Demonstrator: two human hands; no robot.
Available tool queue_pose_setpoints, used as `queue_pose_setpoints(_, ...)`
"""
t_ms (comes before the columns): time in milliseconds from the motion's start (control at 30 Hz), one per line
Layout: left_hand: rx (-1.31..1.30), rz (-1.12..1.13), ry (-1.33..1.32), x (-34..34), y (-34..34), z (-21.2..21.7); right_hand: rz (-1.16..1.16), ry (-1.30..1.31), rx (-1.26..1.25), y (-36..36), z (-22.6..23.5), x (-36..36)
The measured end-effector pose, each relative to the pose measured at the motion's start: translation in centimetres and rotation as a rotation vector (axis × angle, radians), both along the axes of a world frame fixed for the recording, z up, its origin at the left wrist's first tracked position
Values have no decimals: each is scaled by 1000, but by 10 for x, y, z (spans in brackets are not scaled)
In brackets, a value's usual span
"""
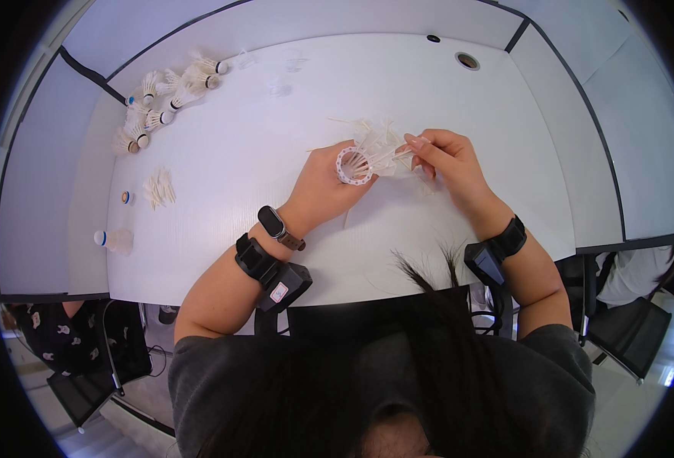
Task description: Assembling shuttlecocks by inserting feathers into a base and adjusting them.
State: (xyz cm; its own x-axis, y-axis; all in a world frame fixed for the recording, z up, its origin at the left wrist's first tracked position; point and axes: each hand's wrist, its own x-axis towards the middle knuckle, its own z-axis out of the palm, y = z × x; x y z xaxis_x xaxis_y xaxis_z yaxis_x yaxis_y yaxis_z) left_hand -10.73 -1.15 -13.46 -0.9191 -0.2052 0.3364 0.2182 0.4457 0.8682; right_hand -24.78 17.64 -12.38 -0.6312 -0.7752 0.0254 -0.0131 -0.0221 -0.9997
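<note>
A white, hole-studded ring is gripped in the left hand, whose fingers are curled around it; it is held above the middle of the tabletop, tilted so that its round opening faces upward. Inside that opening, slender pale sticks are seen converging. By the right hand, a thin pale quill is pinched between thumb and fingertips, just beside the ring. Between and beyond the hands, wispy white feathers are spread, partly translucent, with stiff shafts.

Toward the back left corner, feathered shuttlecocks with rounded bases are clustered. Along the left edge are placed a bundle of cut white feathers, a small round base and, nearer the front left corner, a single shuttlecock on its side, its blue-banded base turned toward that edge. Near the back edge, clear, glossy pieces are scattered.
</note>
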Motion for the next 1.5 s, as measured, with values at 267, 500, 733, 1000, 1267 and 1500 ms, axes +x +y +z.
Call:
queue_pose_setpoints(267, -60, -41, -18, 1, -2, 1, -37, 73, -38, 3, 2, -4)
queue_pose_setpoints(500, -64, -20, -20, 2, -3, 1, -279, 33, -41, 4, 9, -15)
queue_pose_setpoints(733, 18, -20, 8, 2, -1, 3, 28, -19, -2, 2, 8, -2)
queue_pose_setpoints(1000, 83, 37, 51, 3, 5, 8, -47, 108, -11, 2, 10, 3)
queue_pose_setpoints(1267, 102, 40, 21, -1, 2, 2, -187, 626, -171, 4, 9, 5)
queue_pose_setpoints(1500, -29, 52, -11, 0, 0, 3, -174, 837, -109, 7, 15, 10)
